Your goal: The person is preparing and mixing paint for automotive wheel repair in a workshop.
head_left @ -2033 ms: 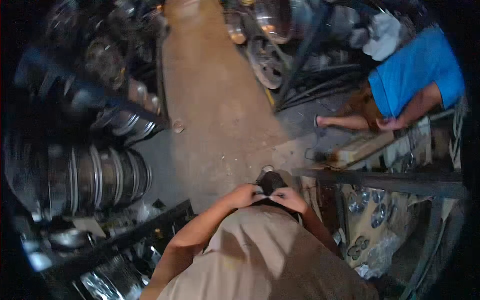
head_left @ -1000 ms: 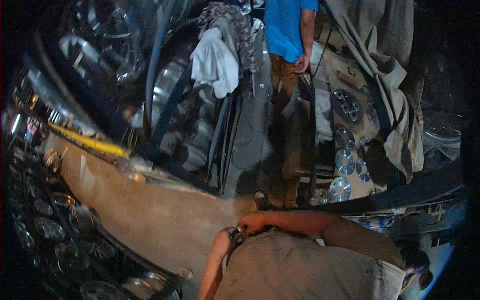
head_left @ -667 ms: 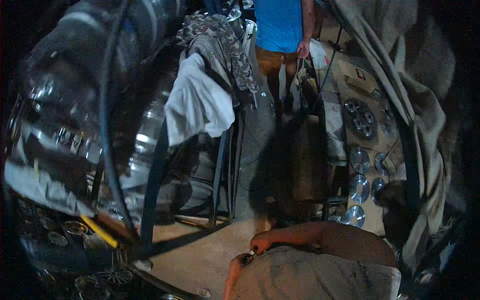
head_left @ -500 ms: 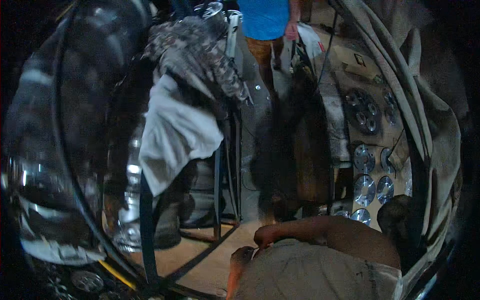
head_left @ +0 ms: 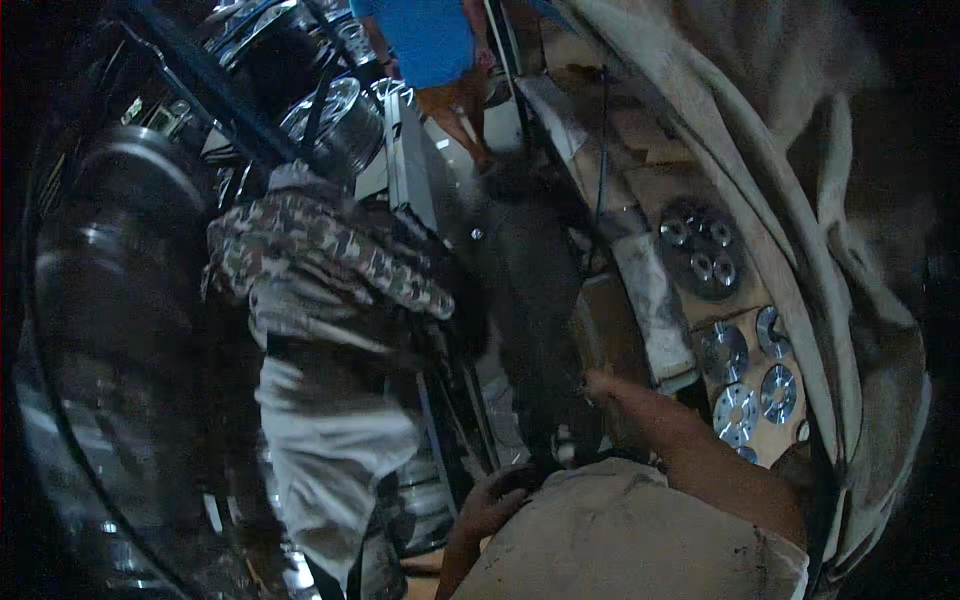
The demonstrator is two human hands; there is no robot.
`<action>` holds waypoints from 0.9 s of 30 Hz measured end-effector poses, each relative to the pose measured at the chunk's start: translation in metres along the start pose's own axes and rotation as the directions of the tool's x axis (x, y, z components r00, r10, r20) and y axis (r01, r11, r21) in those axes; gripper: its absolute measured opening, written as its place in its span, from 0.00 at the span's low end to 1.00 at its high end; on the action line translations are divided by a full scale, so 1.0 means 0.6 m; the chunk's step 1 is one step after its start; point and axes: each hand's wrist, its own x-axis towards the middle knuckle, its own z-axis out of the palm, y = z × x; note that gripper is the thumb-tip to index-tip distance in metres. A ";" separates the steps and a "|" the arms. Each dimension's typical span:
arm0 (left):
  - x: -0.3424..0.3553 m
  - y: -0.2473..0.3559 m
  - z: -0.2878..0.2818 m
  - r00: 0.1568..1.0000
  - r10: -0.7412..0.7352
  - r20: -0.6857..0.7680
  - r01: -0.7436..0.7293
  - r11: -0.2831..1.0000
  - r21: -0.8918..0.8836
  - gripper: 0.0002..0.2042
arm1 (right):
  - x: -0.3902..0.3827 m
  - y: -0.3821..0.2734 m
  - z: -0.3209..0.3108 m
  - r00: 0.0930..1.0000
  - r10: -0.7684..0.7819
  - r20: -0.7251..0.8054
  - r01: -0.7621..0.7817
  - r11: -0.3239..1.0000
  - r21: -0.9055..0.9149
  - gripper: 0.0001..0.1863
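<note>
My left hand (head_left: 488, 505) is in front of my light shirt (head_left: 620, 535), its fingers curled at a dark object (head_left: 524, 478) too dim to name. My right hand (head_left: 600, 385) reaches forward from the right, beside a brown box-like piece (head_left: 608, 330). Its fingers look drawn together, and what they hold, if anything, is lost in the dark. To the left of my hands, a white cloth (head_left: 335, 440) and a camouflage garment (head_left: 330, 245) hang over a dark stand.
Several round metal discs (head_left: 736, 412) are fixed on a wooden board (head_left: 690, 180) at the right. A shiny wheel rim (head_left: 345, 120) stands at the far left. Ahead, a person in a blue shirt (head_left: 425, 40) stands in the aisle. Heavy beige cloth (head_left: 790, 190) hangs along the right.
My hands, close together before, are now apart: the right has reached forward and the left stays low. The view has turned, and the person ahead appears further left.
</note>
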 end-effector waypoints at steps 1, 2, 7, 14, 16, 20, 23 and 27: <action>0.006 0.034 -0.009 1.000 -0.010 0.003 0.010 1.000 -0.023 0.26 | -0.003 -0.011 -0.022 1.000 0.015 -0.014 -0.015 1.000 -0.005 0.18; 0.018 0.069 -0.019 1.000 0.006 0.013 -0.006 1.000 -0.028 0.26 | -0.004 -0.036 -0.044 0.969 -0.085 -0.230 0.127 0.976 0.174 0.17; 0.083 0.222 -0.097 0.984 -0.122 -0.127 0.062 0.916 -0.396 0.20 | 0.014 -0.154 -0.272 0.950 -0.302 -0.077 0.301 0.953 -0.022 0.16; 0.265 0.400 -0.250 0.923 0.343 -0.177 -0.375 0.903 -0.209 0.18 | 0.106 -0.235 -0.554 0.953 0.046 -0.300 0.051 0.950 0.307 0.18; 0.297 0.442 -0.280 0.974 0.168 -0.154 -0.211 0.921 -0.328 0.17 | 0.138 -0.216 -0.634 0.881 0.243 -0.405 -0.066 0.912 0.404 0.22; 0.378 0.506 -0.340 0.903 0.429 0.038 -0.408 0.881 -0.240 0.16 | 0.179 -0.139 -0.774 0.826 0.299 -0.477 -0.062 0.890 0.451 0.25; 0.472 0.527 -0.369 0.896 0.443 -0.014 -0.426 0.852 -0.305 0.19 | 0.248 -0.058 -0.866 0.846 0.359 -0.394 -0.283 0.929 0.239 0.29; 0.612 0.622 -0.408 0.973 0.179 -0.143 -0.200 0.969 -0.147 0.20 | 0.422 0.071 -0.986 0.957 0.236 -0.169 -0.251 0.965 -0.071 0.29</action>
